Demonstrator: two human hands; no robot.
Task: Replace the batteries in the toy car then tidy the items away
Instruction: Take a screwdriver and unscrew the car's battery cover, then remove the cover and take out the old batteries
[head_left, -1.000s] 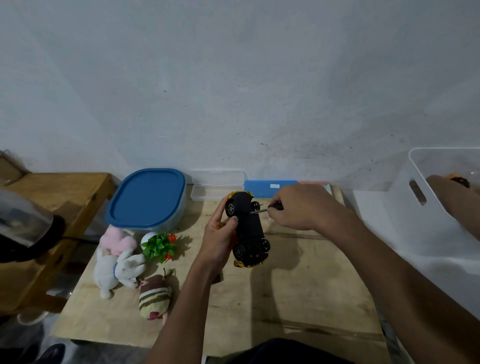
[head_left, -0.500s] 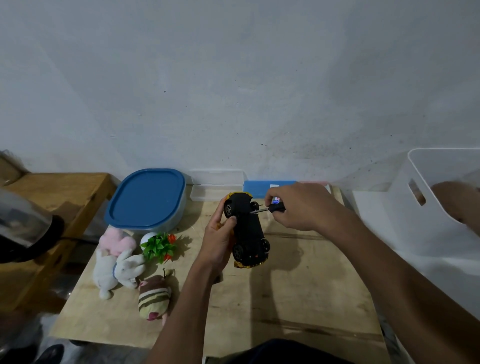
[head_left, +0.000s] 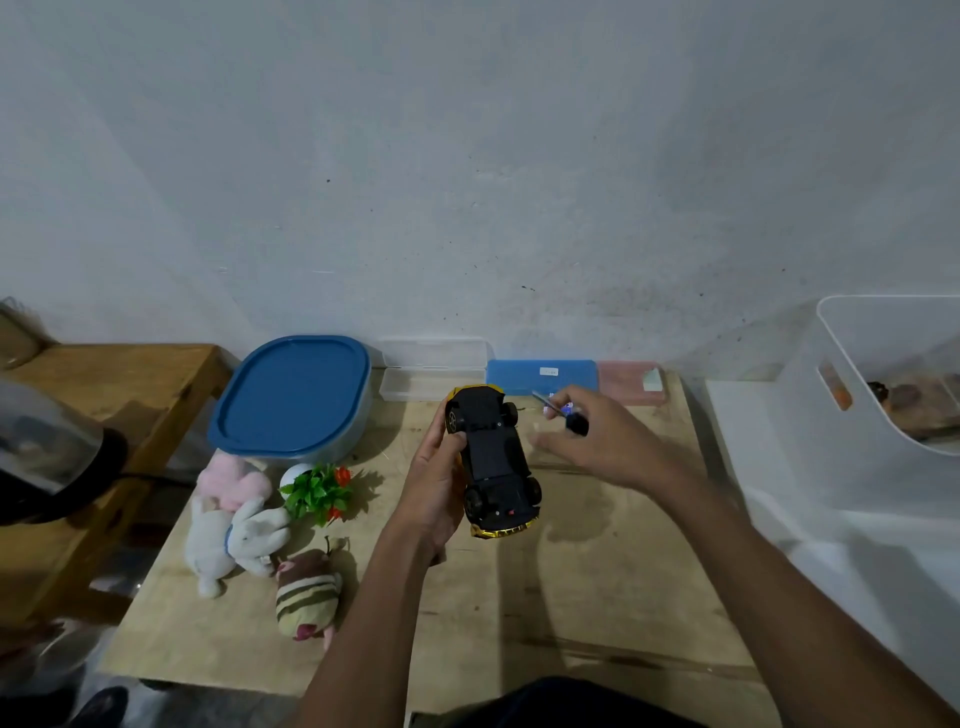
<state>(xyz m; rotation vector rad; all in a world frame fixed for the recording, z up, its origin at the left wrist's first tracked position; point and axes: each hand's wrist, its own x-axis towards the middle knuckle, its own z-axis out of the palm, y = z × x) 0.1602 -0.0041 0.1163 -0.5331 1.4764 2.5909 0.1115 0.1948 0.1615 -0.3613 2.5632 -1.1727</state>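
Holds the toy car (head_left: 493, 457) upside down in the left hand (head_left: 434, 483), over the middle of the wooden counter (head_left: 571, 597): black underside up, gold body showing at both ends, length running from 11 to 5 o'clock. Wraps thumb and fingers round the car's 9 o'clock flank, fingertips curled over the edge of the underside.

Pinches a small screwdriver (head_left: 563, 413) in the right hand (head_left: 602, 441), at the car's 2 o'clock: black handle at the fingers, metal shaft pointing toward 10 o'clock, tip near the far wheel but clear of the car. Remaining fingers of that hand half spread and blurred; exact grip hard to tell.

Along the wall at 12 o'clock, in a row: clear box (head_left: 434, 369), blue box (head_left: 540, 375), pink box (head_left: 628, 382). At 10 o'clock, on the counter's far left corner: large container (head_left: 293, 395) with a blue lid.

At 8 to 9 o'clock of the car, on the counter: pink plush (head_left: 234, 480) touching a white plush rabbit (head_left: 234, 543); small plant (head_left: 317, 491) with green leaves and red blooms between those and the left hand. At 7 o'clock, nearer the front edge: striped plush (head_left: 306, 597).

At 3 o'clock, off the counter: white bin (head_left: 852, 374) with a handle slot, brownish things inside, too dim to name. At 9 o'clock, beyond the counter: wooden bench (head_left: 104, 384).
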